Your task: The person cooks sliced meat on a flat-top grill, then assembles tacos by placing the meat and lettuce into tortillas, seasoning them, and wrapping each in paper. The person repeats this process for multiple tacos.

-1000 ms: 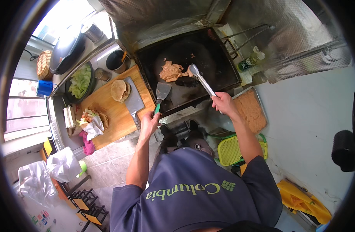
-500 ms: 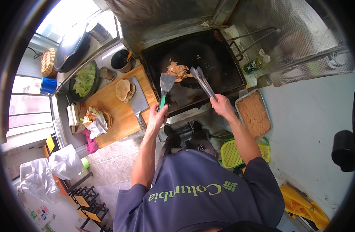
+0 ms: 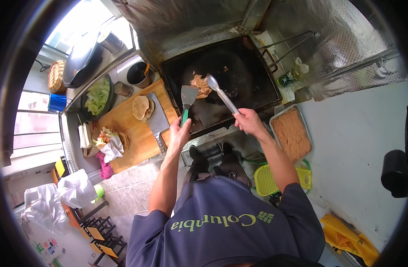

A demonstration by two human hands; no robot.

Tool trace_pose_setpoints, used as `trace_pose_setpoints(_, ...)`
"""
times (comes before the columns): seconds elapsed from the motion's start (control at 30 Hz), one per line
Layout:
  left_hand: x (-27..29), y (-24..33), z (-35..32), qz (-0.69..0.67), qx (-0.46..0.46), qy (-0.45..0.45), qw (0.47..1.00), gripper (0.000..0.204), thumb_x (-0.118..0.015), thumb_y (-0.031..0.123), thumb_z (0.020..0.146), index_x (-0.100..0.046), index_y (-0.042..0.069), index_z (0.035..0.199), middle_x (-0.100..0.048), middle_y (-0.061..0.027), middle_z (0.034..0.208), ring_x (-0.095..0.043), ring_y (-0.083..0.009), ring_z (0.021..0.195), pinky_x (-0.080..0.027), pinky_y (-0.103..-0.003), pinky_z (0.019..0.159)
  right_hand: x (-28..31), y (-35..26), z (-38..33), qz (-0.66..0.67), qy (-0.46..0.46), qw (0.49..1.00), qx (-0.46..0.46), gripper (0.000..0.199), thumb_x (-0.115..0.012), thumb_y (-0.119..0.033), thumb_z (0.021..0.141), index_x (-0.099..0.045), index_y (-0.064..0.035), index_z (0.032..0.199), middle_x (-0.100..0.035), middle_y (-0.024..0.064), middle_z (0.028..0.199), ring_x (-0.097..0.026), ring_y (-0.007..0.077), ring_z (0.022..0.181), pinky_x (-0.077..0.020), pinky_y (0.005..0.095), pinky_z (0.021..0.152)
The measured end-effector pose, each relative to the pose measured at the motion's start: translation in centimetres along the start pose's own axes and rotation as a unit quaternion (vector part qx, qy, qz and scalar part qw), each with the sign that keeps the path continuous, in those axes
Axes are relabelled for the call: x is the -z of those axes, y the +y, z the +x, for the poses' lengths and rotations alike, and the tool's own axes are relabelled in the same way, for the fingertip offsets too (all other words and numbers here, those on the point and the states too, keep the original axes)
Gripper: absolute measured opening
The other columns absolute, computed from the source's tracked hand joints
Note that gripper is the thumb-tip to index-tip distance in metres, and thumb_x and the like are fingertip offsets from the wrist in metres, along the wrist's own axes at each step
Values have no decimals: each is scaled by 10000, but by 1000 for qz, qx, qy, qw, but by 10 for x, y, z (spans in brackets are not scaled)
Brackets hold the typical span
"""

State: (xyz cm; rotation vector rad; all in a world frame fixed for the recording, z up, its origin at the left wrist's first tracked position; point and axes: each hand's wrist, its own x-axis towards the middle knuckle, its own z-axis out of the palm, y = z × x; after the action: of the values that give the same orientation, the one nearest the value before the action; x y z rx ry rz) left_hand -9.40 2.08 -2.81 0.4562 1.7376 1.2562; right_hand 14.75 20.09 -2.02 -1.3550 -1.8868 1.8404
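My left hand (image 3: 180,130) grips the green handle of a scraper (image 3: 188,96), its wide metal blade against the left side of a small heap of cooked meat slices (image 3: 200,85). In my right hand (image 3: 249,121) is a pair of metal tongs (image 3: 224,96), the tips touching or just above the heap's right side. The meat lies on a dark flat griddle (image 3: 250,86). To the left, a cleaver (image 3: 158,120) and round flatbreads (image 3: 143,108) rest on a wooden cutting board (image 3: 137,147). A filled flatbread in white paper (image 3: 111,144) lies there too.
Left of the board are a bowl of chopped lettuce (image 3: 97,97), a dark pot (image 3: 138,74) and a metal can (image 3: 123,89). Right of the griddle stand a green bottle (image 3: 287,79) and a tray of reddish-brown food (image 3: 291,133). A yellow-green basket (image 3: 267,180) sits below.
The tongs have swung left, toward the scraper, and their arms look closer together. The meat heap is narrower, gathered between the two tools. My left hand has shifted only slightly.
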Motion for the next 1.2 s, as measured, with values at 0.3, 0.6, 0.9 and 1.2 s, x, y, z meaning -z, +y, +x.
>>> trace_pose_setpoints(0.3,24,-23,-42,153,75,8,985,523,-642,378,971,-589,-61,1251,-691,-138,834,-689,-191,654,-502,-326,548,-5,12,-3,16,-63,998,-6,269,-564,-226,988,-658,0,876,-663,56,685,-577,102,529,-461,272,489)
trace_pose_setpoints(0.6,39,-23,-35,376,-72,35,923,426,-650,298,937,-631,24,1263,-716,-238,1106,-679,-410,1054,-535,-454,890,-45,29,63,224,-117,962,-103,260,-590,-257,988,-672,-11,982,-680,52,723,-590,94,536,-461,248,477)
trace_pose_setpoints(0.9,148,-14,65,392,-90,298,866,553,-673,359,915,-567,27,1344,-594,-254,1326,-606,-424,1163,-514,-470,963,-62,-21,10,-251,136,944,166,240,-602,-228,942,-597,-13,834,-596,230,689,-614,442,682,-470,491,597)
trace_pose_setpoints(1.2,166,-29,95,384,-182,241,873,540,-505,418,998,-564,20,1359,-582,-299,1307,-530,-471,1232,-456,-498,1023,-59,-17,-17,-235,141,948,162,248,-591,-213,953,-553,-10,815,-539,240,665,-561,461,635,-438,490,567)
